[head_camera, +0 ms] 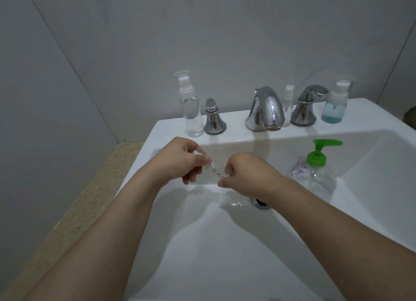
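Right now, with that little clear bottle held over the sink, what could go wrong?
The left hand pinches the white cap while the right hand grips the small clear bottle; if the cap comes free, it could drop toward the drain.
The bottle lies tilted over the basin, so any contents might spill.
The right forearm is close to the green-pump bottle and might knock it over.
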`<state>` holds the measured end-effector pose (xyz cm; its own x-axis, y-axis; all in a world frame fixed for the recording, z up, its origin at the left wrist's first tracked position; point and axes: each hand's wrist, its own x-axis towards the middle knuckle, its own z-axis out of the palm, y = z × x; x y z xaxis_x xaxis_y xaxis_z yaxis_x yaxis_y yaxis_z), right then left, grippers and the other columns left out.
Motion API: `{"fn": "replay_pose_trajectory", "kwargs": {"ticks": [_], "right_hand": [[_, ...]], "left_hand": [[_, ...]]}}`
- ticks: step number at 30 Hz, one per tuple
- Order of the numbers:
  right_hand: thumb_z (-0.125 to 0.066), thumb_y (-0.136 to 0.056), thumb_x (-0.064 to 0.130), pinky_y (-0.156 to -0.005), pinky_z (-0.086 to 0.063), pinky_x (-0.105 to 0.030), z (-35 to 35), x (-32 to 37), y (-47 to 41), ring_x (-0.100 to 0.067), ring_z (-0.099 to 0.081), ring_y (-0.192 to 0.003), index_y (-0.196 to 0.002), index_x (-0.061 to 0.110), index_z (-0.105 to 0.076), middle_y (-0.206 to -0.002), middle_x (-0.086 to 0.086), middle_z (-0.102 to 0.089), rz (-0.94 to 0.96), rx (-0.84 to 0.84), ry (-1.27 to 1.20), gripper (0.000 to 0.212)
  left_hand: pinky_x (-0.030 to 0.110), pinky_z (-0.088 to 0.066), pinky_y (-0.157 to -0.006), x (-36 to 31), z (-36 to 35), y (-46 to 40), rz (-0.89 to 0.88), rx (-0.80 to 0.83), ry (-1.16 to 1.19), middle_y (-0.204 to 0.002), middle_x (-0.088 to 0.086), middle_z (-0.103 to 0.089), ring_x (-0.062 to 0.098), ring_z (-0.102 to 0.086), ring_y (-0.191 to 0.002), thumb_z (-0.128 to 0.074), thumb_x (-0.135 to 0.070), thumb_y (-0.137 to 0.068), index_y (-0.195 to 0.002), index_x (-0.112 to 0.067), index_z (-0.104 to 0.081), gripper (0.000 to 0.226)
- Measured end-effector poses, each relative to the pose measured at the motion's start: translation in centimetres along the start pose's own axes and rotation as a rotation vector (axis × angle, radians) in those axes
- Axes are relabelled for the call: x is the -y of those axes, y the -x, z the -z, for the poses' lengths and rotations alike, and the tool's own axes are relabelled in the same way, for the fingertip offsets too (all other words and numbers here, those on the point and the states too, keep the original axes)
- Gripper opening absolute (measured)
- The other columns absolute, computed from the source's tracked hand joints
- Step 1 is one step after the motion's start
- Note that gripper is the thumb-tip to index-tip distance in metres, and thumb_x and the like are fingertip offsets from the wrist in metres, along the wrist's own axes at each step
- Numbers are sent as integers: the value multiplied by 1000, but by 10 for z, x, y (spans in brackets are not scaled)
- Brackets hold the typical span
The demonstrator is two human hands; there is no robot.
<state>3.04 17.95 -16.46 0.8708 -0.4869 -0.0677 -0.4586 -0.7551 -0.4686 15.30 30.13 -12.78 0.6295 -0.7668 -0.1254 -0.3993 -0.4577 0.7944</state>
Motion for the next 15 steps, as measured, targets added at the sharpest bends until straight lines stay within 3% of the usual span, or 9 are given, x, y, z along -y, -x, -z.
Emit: {"fn": "replay_pose_trajectory", "kwargs": {"ticks": [4, 6, 10, 13, 15], "right_hand": [[-76, -77, 46, -84, -52, -34, 0, 1, 0, -22, -62, -93, -102, 15, -67, -101, -1, -65, 12, 16, 29, 41], [-76, -78, 43, -80, -52, -32, 0, 2, 0, -22, -62, -91, -92, 16, -65, -97, -1, -64, 10, 19, 43, 32], [-59, -81, 18, -66, -42, -27, 9, 6, 0, -25, -58, -81, -65, 18, -47, -82, -3, -59, -2, -170, -46, 21], [-59, -81, 29, -70, -46, -30, 12, 4, 1, -20, -58, -84, -82, 20, -54, -88, 3, -61, -8, -142, -152, 10], [-58, -83, 36, -81, -51, -35, 6, 1, 1, -21, -59, -92, -105, 21, -52, -99, 2, -61, -26, -13, -154, 28]], "left_hand": [[22, -37, -37, 1, 2, 0, 15, 27, 32, -55, 8, -57, 16, -48, -36, -66, -4, -92, -90, 8, -67, 13], [20, -34, -35, 3, 1, -1, 20, 27, 27, -52, 8, -56, 15, -45, -33, -66, -8, -93, -86, 8, -65, 18], [19, -31, -35, 6, -1, -5, 22, -19, 27, -52, 11, -55, 16, -42, -30, -63, -22, -98, -69, -3, -59, 34], [21, -36, -37, 5, -3, -6, -27, -60, 63, -55, 8, -58, 15, -46, -35, -62, -17, -98, -73, -5, -56, 28], [23, -40, -41, 3, -3, -7, -73, -71, 95, -58, 7, -60, 16, -51, -40, -61, -12, -98, -83, -5, -59, 17]]}}
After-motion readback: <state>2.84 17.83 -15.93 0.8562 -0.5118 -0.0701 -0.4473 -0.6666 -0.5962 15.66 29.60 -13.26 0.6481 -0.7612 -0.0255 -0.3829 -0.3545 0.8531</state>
